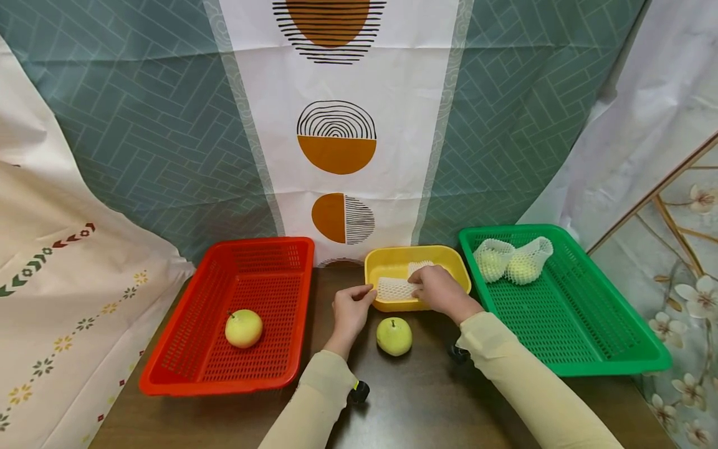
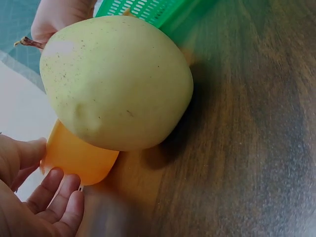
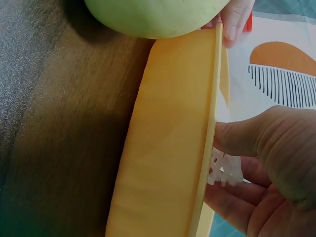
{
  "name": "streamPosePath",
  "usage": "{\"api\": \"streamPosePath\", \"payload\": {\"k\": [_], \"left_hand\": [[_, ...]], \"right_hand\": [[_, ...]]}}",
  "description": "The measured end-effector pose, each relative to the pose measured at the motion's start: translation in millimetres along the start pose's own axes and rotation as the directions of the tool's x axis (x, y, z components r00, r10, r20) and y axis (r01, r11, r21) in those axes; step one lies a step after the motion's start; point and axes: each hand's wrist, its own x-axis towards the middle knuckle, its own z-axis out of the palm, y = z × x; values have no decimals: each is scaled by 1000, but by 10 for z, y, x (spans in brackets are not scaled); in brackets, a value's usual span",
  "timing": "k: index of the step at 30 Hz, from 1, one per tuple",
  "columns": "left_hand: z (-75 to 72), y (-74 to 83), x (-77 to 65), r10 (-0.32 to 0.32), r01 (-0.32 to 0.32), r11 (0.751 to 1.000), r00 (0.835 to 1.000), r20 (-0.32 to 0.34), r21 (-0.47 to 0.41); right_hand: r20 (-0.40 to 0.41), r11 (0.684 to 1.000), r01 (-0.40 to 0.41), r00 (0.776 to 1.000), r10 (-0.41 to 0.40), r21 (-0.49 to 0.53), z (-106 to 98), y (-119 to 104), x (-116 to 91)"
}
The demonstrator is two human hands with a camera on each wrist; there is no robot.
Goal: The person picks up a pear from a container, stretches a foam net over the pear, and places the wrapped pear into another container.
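Observation:
In the head view, a yellow tray (image 1: 457, 274) holds white foam fruit nets (image 1: 394, 289). My right hand (image 1: 441, 291) reaches over its front rim and pinches the right end of one net (image 3: 227, 170) between thumb and fingers, as the right wrist view shows. My left hand (image 1: 351, 310) is at the tray's left corner; in the left wrist view the thumb and fingers (image 2: 63, 192) hold the rim from both sides. A yellow-green pear (image 1: 394, 337) stands on the table between my forearms, stem up, just in front of the tray.
A red basket (image 1: 305, 299) on the left contains one bare pear (image 1: 244, 328). On the right, a green basket (image 1: 583, 318) contains two pears in foam nets (image 1: 523, 268) near its back left corner. A patterned curtain (image 1: 336, 75) hangs behind the brown table (image 1: 415, 405).

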Motion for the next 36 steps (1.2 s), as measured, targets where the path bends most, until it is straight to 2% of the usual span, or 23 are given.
{"api": "streamPosePath", "payload": {"k": [10,18,25,30,33,36], "left_hand": [[10,4,-6,21,-21,1000,1000,2,-17],[9,-1,-3,33,-33,999,999,-6,-6],[-7,4,-5,41,-41,999,999,-10,-3],[-21,20,-9,25,-25,1000,1000,-11,4],[-43,77,-33,19,-19,1000,999,-34,0],[-80,204,-92,34,-35,999,998,-53,-24]], "right_hand": [[-57,999,17,998,-19,-30,-57,27,-30],[-177,1000,9,984,-9,-1,-167,9,-69],[-319,996,61,947,-37,64,-264,-91,-139],[-398,983,104,917,-36,150,-303,-241,-220],[-452,972,129,892,-28,195,-319,-339,-273],[-500,958,167,866,-30,232,-334,-425,-329]]}}
